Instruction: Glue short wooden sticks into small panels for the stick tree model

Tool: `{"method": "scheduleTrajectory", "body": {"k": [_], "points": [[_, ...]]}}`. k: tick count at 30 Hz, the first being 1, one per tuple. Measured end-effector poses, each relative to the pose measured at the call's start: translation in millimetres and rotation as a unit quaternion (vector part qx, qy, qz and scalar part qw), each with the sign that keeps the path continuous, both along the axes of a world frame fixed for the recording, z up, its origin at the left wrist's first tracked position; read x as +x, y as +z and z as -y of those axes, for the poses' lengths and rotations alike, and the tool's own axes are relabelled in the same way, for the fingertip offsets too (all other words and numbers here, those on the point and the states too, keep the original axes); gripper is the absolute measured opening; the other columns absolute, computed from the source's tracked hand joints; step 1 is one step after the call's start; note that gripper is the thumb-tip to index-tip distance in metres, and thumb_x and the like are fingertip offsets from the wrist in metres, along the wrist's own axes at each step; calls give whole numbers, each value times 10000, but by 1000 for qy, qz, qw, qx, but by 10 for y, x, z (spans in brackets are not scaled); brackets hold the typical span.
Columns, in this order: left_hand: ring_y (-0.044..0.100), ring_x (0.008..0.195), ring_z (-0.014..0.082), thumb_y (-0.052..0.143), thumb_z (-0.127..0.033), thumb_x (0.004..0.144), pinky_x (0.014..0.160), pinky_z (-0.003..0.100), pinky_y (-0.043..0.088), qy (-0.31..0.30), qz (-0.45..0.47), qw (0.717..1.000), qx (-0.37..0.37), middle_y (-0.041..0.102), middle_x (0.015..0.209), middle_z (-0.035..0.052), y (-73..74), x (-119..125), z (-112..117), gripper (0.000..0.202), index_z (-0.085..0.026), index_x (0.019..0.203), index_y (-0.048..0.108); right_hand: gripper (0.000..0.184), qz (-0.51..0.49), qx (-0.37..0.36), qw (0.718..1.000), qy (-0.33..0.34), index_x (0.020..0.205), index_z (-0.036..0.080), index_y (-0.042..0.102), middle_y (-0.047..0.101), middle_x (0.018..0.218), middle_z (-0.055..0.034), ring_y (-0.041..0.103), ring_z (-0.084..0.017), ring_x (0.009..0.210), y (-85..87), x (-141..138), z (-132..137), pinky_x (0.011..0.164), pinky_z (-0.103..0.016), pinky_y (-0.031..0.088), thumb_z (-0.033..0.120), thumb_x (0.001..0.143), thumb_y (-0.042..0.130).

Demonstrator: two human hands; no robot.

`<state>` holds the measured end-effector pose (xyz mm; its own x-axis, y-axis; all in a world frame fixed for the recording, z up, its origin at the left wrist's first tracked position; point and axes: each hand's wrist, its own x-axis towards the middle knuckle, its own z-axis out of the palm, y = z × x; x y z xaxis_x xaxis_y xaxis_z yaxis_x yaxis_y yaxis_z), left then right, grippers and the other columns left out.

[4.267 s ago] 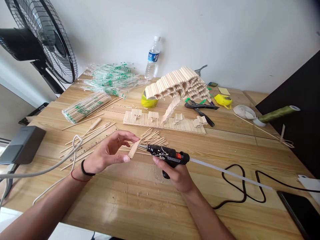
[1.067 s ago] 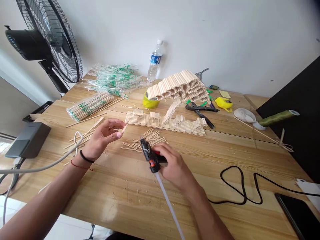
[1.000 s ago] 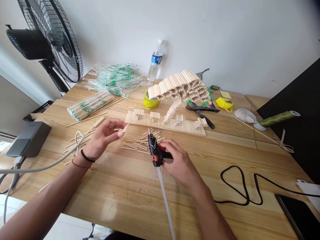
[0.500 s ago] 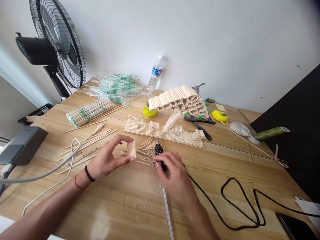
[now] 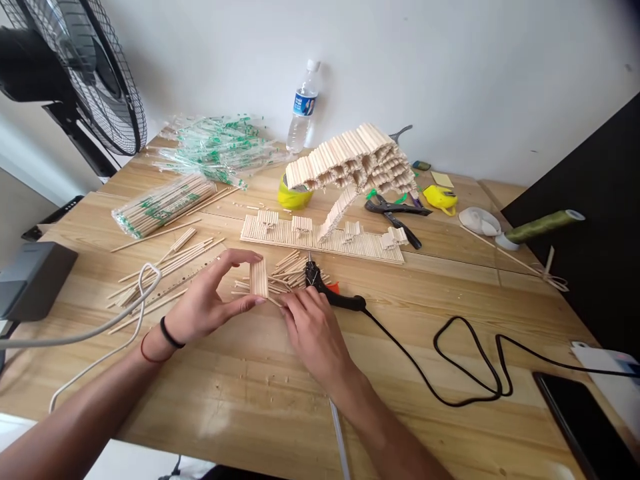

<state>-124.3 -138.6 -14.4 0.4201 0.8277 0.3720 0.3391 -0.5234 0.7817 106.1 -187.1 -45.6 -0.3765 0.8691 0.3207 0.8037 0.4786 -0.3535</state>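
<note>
My left hand is closed on a small panel of short wooden sticks laid side by side, thumb at the lower end and fingers at the upper. Close to the panel's lower right corner, my right hand pinches a short wooden stick. A black hot glue gun lies just beyond the right hand, its nozzle pointing away. Loose cut sticks are heaped behind the panel. Further back stands a stick-built model with a slanted top on a long base.
Longer sticks, bagged sticks and plastic wrappers lie left. A water bottle, yellow tape and black pliers are behind. The gun's cord loops right toward a phone. A clear glue stick lies in front.
My right hand has left the glue gun, moved left toward the panel and now pinches a short stick. The gun lies on the table. The camera view has tilted down.
</note>
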Motion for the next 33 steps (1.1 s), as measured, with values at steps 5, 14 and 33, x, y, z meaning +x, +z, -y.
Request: {"method": "scheduleTrajectory", "body": {"k": [5, 14, 33], "points": [[635, 1302, 309, 815, -285, 908, 1127, 460, 483, -16, 4, 1000, 11, 673, 1364, 122, -5, 10, 4, 506, -256, 1362, 592, 255, -55, -17, 998, 7, 1028, 185, 665, 748, 883, -75, 680, -267, 816, 30, 45, 33, 759, -391, 524, -4, 865, 612], [661, 1246, 293, 808, -292, 923, 1077, 444, 528, -54, -48, 996, 50, 672, 1332, 143, 57, 105, 88, 508, -235, 1367, 567, 197, -323, -221, 917, -79, 1097, 215, 651, 695, 831, -18, 664, -189, 738, 216, 228, -10, 694, -320, 532, 200, 901, 651], [651, 1223, 287, 772, -258, 947, 1041, 454, 539, -100, -71, 989, 85, 675, 1309, 154, 87, 193, 189, 467, -187, 1353, 552, 321, -613, -425, 665, -2, 1028, 224, 666, 737, 835, 21, 679, -126, 711, 173, 162, 3, 740, -302, 565, 323, 843, 910]]}}
